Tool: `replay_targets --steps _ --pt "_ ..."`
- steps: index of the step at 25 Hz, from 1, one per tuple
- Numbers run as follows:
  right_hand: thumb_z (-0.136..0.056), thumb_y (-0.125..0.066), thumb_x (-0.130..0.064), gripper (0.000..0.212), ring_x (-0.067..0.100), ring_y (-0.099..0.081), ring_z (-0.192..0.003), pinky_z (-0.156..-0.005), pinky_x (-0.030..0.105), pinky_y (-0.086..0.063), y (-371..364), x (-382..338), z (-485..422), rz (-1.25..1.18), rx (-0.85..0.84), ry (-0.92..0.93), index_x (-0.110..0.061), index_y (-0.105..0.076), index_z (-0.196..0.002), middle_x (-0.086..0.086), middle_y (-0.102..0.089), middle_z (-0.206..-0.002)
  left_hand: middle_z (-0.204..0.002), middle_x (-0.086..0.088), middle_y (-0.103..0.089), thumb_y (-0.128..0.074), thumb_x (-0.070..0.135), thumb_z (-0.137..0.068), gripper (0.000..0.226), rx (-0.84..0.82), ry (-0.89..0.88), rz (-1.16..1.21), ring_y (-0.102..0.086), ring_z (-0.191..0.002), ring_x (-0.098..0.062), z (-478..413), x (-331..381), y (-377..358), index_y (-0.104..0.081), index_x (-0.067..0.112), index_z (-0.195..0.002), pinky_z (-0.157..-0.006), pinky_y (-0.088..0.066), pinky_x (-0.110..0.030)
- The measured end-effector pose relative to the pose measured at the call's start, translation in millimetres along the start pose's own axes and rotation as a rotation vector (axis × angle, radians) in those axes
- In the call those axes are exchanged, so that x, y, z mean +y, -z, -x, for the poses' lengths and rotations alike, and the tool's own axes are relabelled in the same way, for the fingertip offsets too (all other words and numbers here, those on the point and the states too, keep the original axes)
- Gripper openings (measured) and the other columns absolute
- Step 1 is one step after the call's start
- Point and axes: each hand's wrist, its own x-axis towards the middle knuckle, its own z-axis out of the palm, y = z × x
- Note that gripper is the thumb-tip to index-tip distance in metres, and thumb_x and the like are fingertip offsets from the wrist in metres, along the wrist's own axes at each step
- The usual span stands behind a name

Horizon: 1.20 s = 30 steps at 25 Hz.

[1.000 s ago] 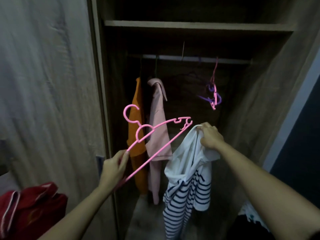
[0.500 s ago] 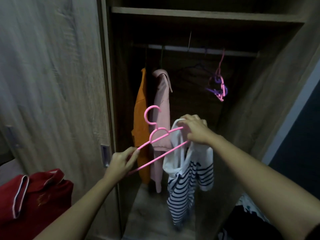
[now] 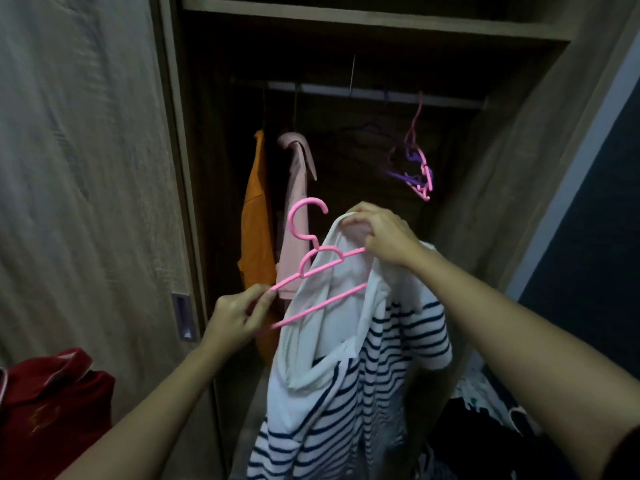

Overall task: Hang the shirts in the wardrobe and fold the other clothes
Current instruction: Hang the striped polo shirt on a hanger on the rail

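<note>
The left grip (image 3: pixel 239 317) is pinching the left end of a pink hanger (image 3: pixel 323 250) between thumb and fingertips. It is holding the hanger tilted, hook pointing up, in front of the open wardrobe (image 3: pixel 519 168). The right grip (image 3: pixel 384 237) is pinching the white neck edge of the striped shirt (image 3: pixel 346 375) and holding it up at the hanger's right side, fingers curling round the fabric. The hanger's right end is passing into the shirt's neck opening and disappearing behind the cloth, so how far it is reaching inside cannot be told. The rest of the shirt, white at the top and navy-striped lower down, is hanging loose below both grips, in mid-air in front of the wardrobe.

Inside, an orange shirt (image 3: pixel 256 237) and a pink shirt (image 3: pixel 298 188) are hanging side by side from the left part of the rail (image 3: pixel 346 91), just behind the hanger. Well to their right, a bunch of spare hangers (image 3: pixel 419 171), pink and purple, is dangling from the same rail. A shelf (image 3: pixel 346 20) is running across above the rail. The door (image 3: pixel 86 168) is standing at the left, its recessed handle (image 3: pixel 185 317) near the left grip. A red garment (image 3: pixel 52 403) is lying at the lower left. A dark heap of clothes (image 3: pixel 485 410) is lying at the lower right, too dim to make out.
</note>
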Motion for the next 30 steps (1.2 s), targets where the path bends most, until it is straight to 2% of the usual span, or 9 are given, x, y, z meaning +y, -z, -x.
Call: replay_targets --steps 4,7,11,15,18,20,24,27,30 --pt "-0.063 -0.041 0.007 0.058 0.020 -0.054 -0.116 -0.099 0.029 -0.042 -6 4 -2 -0.226 -0.060 0.010 -0.009 -0.067 -0.112 0.006 -0.057 -0.121 -0.067 0.003 -0.065 -0.046 0.037 -0.093 0.040 -0.030 -0.050 -0.021 -0.056 -0.062 0.001 -11 -5 -1 -0.071 0.007 -0.089 -0.054 -0.039 -0.006" --pt "-0.059 -0.038 -0.009 0.058 0.015 -0.055 -0.109 -0.096 0.026 -0.043 -11 -18 -5 -0.365 -0.200 0.101 -0.014 -0.069 -0.108 0.003 -0.060 -0.115 -0.064 0.010 -0.058 -0.049 0.028 -0.089 0.027 0.032 0.055 0.037 -0.052 -0.055 0.010 -7 3 -17 -0.070 0.011 -0.086 -0.053 -0.034 -0.001" --pt "-0.078 -0.026 -0.061 0.054 0.022 -0.060 -0.085 -0.063 0.030 -0.038 -11 -16 4 0.108 -0.214 0.262 -0.026 -0.058 -0.104 -0.002 -0.065 -0.096 -0.063 0.010 -0.058 -0.051 0.024 -0.089 0.025 0.093 0.048 0.061 -0.050 -0.054 0.017 -1 6 -20 -0.070 0.008 -0.082 -0.055 -0.032 0.002" --pt "-0.093 -0.023 -0.058 0.049 0.032 -0.064 -0.086 -0.060 0.030 -0.033 -24 -11 4 0.354 -0.032 0.236 -0.020 -0.052 -0.104 0.004 -0.070 -0.093 -0.087 -0.005 -0.068 -0.051 0.032 -0.090 0.027 0.141 0.082 -0.312 -0.062 -0.076 -0.012 -10 14 -30 -0.069 0.015 -0.098 -0.068 -0.040 -0.021" --pt "-0.095 -0.027 -0.053 0.045 0.034 -0.065 -0.082 -0.057 0.030 -0.032 -25 -10 -1 0.404 -0.010 0.215 -0.019 -0.054 -0.105 0.005 -0.071 -0.090 -0.117 -0.011 -0.047 -0.052 0.030 -0.082 0.034 0.192 0.021 -0.453 -0.045 -0.102 -0.028 23 16 -52 -0.055 0.023 -0.114 -0.079 -0.033 -0.038" --pt "-0.092 -0.027 -0.057 0.051 0.036 -0.066 -0.075 -0.054 0.029 -0.030 -21 -12 -2 0.390 0.084 0.245 -0.017 -0.057 -0.100 0.006 -0.071 -0.083 -0.120 -0.009 -0.042 -0.050 0.037 -0.080 0.030 0.043 -0.005 -0.400 -0.041 -0.104 -0.028 59 24 -73 -0.056 0.030 -0.109 -0.080 -0.038 -0.041" --pt "-0.095 -0.035 -0.049 0.042 0.037 -0.065 -0.072 -0.055 0.028 -0.026 1 -22 -4 0.291 0.204 0.221 -0.017 -0.061 -0.099 0.010 -0.070 -0.078 -0.138 -0.005 -0.030 -0.029 0.067 -0.079 0.052 -0.534 0.524 -0.182 -0.031 -0.125 -0.025 80 12 -106 -0.051 0.046 -0.122 -0.099 -0.037 -0.043" --pt "-0.092 -0.028 -0.054 0.050 0.038 -0.064 -0.074 -0.057 0.029 -0.028 16 -13 2 0.254 0.285 0.205 -0.019 -0.063 -0.102 0.009 -0.070 -0.076 -0.138 -0.007 -0.044 -0.045 0.052 -0.082 0.060 -0.551 0.615 0.156 -0.044 -0.127 -0.026 65 -1 -107 -0.039 0.031 -0.138 -0.105 -0.035 -0.030" --pt "-0.087 -0.018 -0.059 0.061 0.037 -0.065 -0.076 -0.056 0.030 -0.033 20 19 18 0.286 0.272 0.163 -0.021 -0.063 -0.102 0.008 -0.070 -0.080 -0.114 -0.004 -0.063 -0.058 0.028 -0.056 0.051 -0.510 0.724 0.289 -0.057 -0.113 -0.022 40 -20 -84 -0.067 0.020 -0.105 -0.088 -0.041 -0.017"
